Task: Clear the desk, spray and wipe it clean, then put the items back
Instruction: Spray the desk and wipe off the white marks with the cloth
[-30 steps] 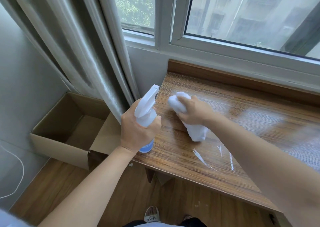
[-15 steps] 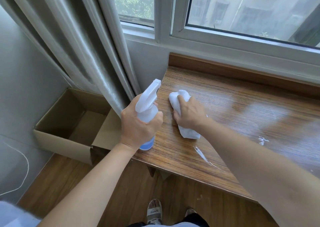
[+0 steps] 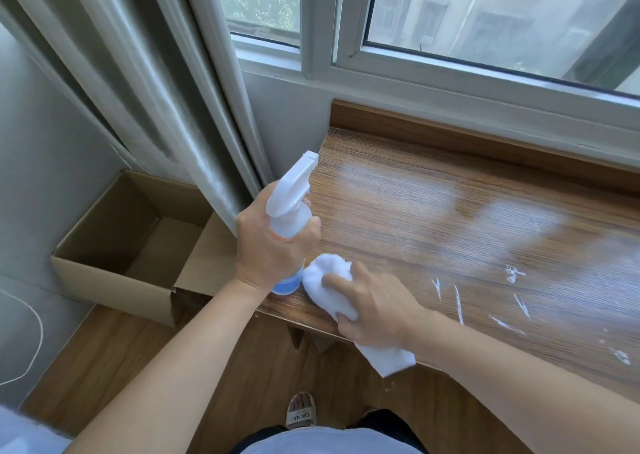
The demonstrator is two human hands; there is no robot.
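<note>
My left hand (image 3: 273, 245) grips a white spray bottle (image 3: 291, 207) with a blue base, upright at the desk's front left corner, nozzle pointing toward the window. My right hand (image 3: 374, 309) holds a white cloth (image 3: 329, 275) pressed on the wooden desk (image 3: 433, 218) near its front edge, right beside the bottle. One end of the cloth hangs over the front edge. Wet streaks and white smears show on the desk top to the right.
An open cardboard box (image 3: 114, 245) stands on the floor left of the desk. A grey curtain (image 3: 145, 82) hangs behind it. The window (image 3: 485, 20) runs along the desk's back. A white cable (image 3: 31, 342) lies at the far left. A sandalled foot (image 3: 301, 410) shows below.
My right hand has dragged the cloth from the desk's left middle toward me, down to the front edge beside the bottle. The left hand with the bottle has stayed in place.
</note>
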